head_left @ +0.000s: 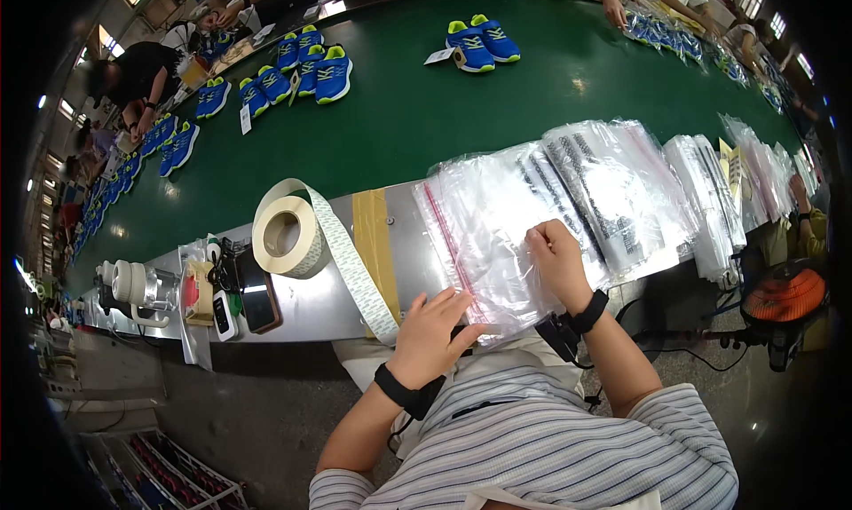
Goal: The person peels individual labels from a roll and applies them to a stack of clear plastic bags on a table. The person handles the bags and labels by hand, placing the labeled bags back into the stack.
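Note:
A stack of clear plastic bags [501,235] lies on the metal edge of the table in front of me, a red strip running along its left side. My left hand [430,332] rests at the near left corner of the top bag, fingers stretched out and thumb apart. Over the middle of the bag my right hand [557,260] is closed, its curled fingers against the film and seemingly pinching it. The fingertips are partly hidden. Just left of the bags, a roll of printed white labels [286,235] trails its strip down toward my left hand.
Blue shoes with yellow-green trim [484,44] stand on the green table [399,110], with more at the left. More bag stacks [612,190] extend right. A phone [259,301] and clear jug [160,288] sit left. An orange fan [783,295] stands right. Other people work around the table.

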{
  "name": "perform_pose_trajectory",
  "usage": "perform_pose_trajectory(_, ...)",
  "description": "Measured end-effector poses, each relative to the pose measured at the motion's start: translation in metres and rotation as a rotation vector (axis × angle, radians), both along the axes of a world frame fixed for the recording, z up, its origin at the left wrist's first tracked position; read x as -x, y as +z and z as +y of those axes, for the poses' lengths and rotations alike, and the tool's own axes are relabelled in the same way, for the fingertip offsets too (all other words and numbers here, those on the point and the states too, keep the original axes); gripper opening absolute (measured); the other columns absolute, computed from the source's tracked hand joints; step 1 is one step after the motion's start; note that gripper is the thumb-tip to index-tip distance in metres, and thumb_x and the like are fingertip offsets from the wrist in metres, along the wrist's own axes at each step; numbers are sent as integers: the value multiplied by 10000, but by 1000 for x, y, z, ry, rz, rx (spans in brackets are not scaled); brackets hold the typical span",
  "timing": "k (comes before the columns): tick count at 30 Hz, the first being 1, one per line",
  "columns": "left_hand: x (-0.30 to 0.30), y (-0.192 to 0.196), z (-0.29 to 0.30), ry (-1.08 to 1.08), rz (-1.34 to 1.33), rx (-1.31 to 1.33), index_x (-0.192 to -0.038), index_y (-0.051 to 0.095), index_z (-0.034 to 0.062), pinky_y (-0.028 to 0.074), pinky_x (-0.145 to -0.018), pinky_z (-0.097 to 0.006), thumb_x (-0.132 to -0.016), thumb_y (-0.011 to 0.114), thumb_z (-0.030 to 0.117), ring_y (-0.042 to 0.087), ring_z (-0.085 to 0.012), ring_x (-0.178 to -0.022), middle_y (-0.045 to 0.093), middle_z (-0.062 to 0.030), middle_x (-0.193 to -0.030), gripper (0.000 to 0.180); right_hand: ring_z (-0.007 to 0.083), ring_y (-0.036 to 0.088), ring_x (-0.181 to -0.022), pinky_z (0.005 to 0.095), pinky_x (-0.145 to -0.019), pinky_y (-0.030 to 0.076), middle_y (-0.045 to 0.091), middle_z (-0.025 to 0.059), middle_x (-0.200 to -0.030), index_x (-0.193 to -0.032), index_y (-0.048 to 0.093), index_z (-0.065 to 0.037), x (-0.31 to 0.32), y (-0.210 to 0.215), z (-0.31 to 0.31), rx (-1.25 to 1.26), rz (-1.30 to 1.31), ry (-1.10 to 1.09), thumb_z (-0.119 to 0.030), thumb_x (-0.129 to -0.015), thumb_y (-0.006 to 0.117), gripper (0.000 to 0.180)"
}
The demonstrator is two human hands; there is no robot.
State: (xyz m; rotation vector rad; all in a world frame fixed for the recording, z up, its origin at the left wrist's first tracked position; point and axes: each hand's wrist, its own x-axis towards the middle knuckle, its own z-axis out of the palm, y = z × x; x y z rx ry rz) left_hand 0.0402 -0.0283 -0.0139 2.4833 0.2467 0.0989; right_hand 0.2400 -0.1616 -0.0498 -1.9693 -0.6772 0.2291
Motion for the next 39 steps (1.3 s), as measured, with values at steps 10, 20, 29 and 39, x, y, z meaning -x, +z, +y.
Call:
perform_pose_trajectory(10, -117, -49, 1, -36, 32, 2114, -1181, 504, -26, 513, -870, -382, -999, 355, 291, 605, -261, -964, 587, -162, -1083, 395, 41, 433, -582, 183, -542, 370, 494, -36, -660, -853, 574, -11, -9, 12, -12, -245, 578, 43, -141, -929, 531, 156)
perform_pose_trajectory(20, -150, -24, -19, 218, 208, 1543, -1210, 470, -18, 565, -710, -361, -982, 379, 234, 621, -200, -809, 580, -124, -1029, 353, 157, 531, -984, 316, -854, 445, 516, 78, -1135, -1102, 526, -15, -11, 61, -37, -293, 430, 427, -262, -949, 526, 291)
perform_pose_trajectory(29, -32, 30, 5, 111, 71, 1866, -1457, 84, 41, 503, -876, -476, -954, 299, 540, 485, -425, -1176, 392, -271, -1350, 740, 248, 605, -903, 347, -704, 512, 590, 106, -1107, -1109, 571, -44, 29, 39, -35, 279, -630, 519, -173, -753, 721, 407)
perform_pose_trajectory(39, 104, -17, 4, 1043, -452, 855, -1349, 364, 7, 470, -663, -234, -945, 459, 188, 576, -120, -807, 562, -129, -1166, 453, 131, 576, -635, 260, -576, 445, 599, 25, -761, -947, 595, -18, -103, 33, -146, 51, -191, -514, -187, -910, 551, 178)
